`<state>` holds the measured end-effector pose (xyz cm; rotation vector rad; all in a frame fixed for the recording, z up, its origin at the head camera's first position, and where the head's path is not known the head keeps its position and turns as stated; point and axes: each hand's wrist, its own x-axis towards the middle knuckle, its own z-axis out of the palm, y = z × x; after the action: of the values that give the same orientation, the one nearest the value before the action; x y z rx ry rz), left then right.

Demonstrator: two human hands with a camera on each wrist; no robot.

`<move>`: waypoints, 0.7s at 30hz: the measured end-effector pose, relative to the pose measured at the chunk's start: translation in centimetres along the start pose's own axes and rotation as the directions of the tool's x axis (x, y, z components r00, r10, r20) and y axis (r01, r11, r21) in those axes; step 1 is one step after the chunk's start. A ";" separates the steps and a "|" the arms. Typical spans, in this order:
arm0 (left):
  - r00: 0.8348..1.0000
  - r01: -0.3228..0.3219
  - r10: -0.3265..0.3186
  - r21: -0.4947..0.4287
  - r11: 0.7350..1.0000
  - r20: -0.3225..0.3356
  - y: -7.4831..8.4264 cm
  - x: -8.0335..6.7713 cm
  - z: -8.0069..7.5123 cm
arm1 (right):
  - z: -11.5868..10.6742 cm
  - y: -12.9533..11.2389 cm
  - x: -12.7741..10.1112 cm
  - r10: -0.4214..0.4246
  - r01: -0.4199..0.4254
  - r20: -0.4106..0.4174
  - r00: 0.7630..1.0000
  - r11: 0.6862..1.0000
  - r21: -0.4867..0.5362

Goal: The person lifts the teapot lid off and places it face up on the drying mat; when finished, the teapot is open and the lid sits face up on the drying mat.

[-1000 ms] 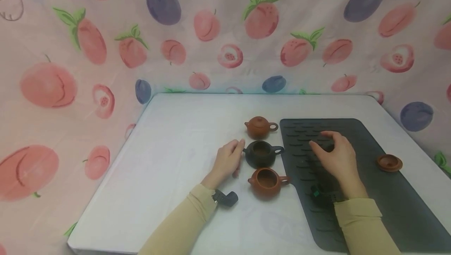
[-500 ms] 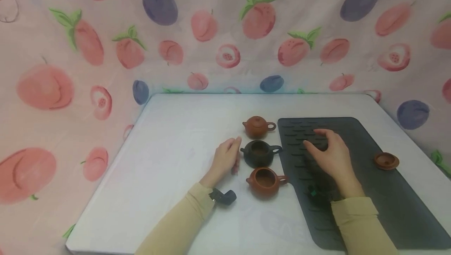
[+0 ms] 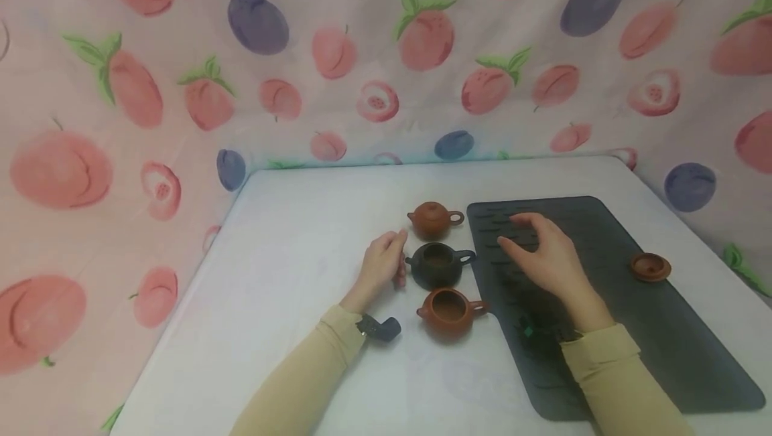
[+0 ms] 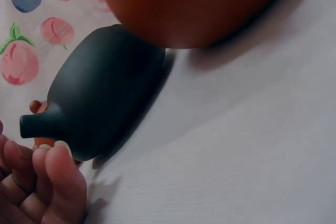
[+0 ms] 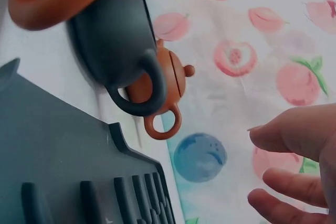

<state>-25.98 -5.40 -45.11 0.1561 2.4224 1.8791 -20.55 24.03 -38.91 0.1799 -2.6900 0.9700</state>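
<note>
Currently, the left hand (image 3: 380, 267) rests on the table (image 3: 289, 288) with fingers (image 4: 50, 182) loosely curled, holding nothing, fingertips just beside the spout of the black teapot (image 3: 437, 264). The right hand (image 3: 543, 258) hovers over the dark ridged mat (image 3: 633, 329), fingers spread and relaxed, empty. The black teapot stands lidless between a lidded brown teapot (image 3: 433, 219) and an open brown teapot (image 3: 447, 312). A brown lid (image 3: 650, 266) lies on the mat's right edge. Judged step: approach to the black teapot; the next move calls for a closing grip. Compared with one second ago, both hands sit slightly leftward; the pots are unmoved.
</note>
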 end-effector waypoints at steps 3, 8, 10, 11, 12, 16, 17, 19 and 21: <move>1.000 0.013 -0.013 -0.010 1.000 0.004 0.0 0.6 -0.1 | 0.1 -0.4 0.4 -0.006 0.006 0.036 0.999 1.000 -0.019; 1.000 -0.007 0.007 0.012 1.000 -0.007 0.1 1.4 -0.4 | 0.3 -0.9 1.4 -0.015 0.019 0.089 0.996 0.999 -0.045; 1.000 -0.009 0.009 0.004 1.000 -0.006 0.1 1.8 -0.5 | 0.3 -1.2 1.8 -0.029 0.034 0.103 0.994 0.998 -0.047; 1.000 -0.009 0.009 0.001 1.000 -0.004 0.1 2.0 -0.5 | 0.4 -1.4 2.0 -0.037 0.042 0.110 0.993 0.998 -0.047; 1.000 -0.005 0.005 -0.003 1.000 -0.002 0.1 2.2 -0.4 | 0.4 -1.6 2.3 -0.036 0.042 0.118 0.992 0.998 -0.050; 1.000 0.008 -0.008 0.003 1.000 -0.002 0.2 2.9 -0.2 | 0.5 -2.8 3.3 -0.031 0.041 0.150 0.988 0.997 -0.061; 1.000 0.009 -0.009 0.006 1.000 -0.003 0.3 3.0 -0.2 | 0.6 -3.1 3.6 -0.032 0.042 0.158 0.987 0.997 -0.063; 1.000 0.016 -0.016 0.014 1.000 -0.007 0.3 3.2 -0.1 | 0.8 -3.8 4.1 -0.039 0.051 0.166 0.985 0.996 -0.069; 1.000 0.023 -0.023 0.030 0.999 -0.012 0.2 3.4 0.0 | 1.1 -4.2 4.5 -0.046 0.060 0.169 0.985 0.995 -0.082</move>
<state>-29.38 -4.95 -44.89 0.1193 2.4497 1.8403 -24.25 19.97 -35.83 0.3271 -2.8569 0.8548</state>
